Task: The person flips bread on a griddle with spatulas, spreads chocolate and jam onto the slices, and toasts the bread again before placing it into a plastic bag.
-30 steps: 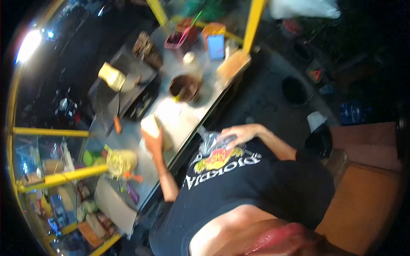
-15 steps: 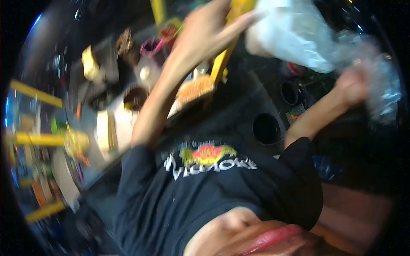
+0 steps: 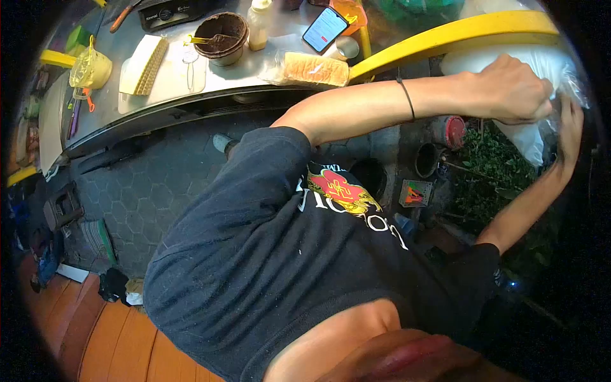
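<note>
A white plastic bag (image 3: pixel 528 137), full and bulging, hangs at the upper right beyond the yellow frame bar. My left hand (image 3: pixel 512 92), with a dark band on its wrist, is closed in a fist against the bag's gathered plastic. On the far side, my right hand (image 3: pixel 568 127) is at the clear, crinkled part of the plastic (image 3: pixel 575 89), its fingers pinching there and partly covered. A loaf of bread in clear wrap (image 3: pixel 316 68) lies at the table edge, behind my left forearm.
The metal table (image 3: pixel 267 60) holds a brown tub (image 3: pixel 219 38), a squeeze bottle (image 3: pixel 259 25), a phone (image 3: pixel 325 30), and a waffle-patterned block (image 3: pixel 145 63) on a white board (image 3: pixel 168 79). A yellow bar (image 3: pixel 445 38) crosses above my arm. Plants (image 3: pixel 493 159) and a bucket (image 3: pixel 453 132) stand below.
My view has swung and sharpened. My left hand has moved right, off the table side, and my hands have come together at the bag; earlier my right hand was apart with the clear plastic.
</note>
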The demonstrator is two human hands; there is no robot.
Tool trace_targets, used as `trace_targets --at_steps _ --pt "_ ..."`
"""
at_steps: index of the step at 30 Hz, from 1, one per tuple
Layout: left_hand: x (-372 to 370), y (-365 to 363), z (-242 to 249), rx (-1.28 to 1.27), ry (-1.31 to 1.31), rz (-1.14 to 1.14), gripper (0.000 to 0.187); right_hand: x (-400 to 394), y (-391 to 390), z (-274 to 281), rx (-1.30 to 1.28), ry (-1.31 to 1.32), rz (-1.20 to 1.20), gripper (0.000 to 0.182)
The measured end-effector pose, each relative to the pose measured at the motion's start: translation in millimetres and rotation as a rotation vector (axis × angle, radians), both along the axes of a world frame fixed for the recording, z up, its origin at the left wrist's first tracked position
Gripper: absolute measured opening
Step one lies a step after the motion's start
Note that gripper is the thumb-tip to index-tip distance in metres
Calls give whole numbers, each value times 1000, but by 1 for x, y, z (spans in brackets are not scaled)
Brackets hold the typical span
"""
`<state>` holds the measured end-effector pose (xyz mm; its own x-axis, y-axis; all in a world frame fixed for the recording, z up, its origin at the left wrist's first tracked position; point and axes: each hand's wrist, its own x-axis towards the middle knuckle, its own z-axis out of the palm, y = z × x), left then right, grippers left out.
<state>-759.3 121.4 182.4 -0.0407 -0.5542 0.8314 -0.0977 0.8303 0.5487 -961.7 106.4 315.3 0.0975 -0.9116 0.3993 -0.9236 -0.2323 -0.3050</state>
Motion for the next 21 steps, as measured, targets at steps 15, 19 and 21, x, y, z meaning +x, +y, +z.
trace_targets --at_steps 15,19,21 --pt "-16 18 -10 -59 112 -44 31 44 -35 7 329 425 133 31" --pt "-16 24 -4 -48 117 -41 34 49 -29 11 335 429 143 31" --pt "-16 25 0 -27 97 -60 35 49 -25 13 343 427 145 31"
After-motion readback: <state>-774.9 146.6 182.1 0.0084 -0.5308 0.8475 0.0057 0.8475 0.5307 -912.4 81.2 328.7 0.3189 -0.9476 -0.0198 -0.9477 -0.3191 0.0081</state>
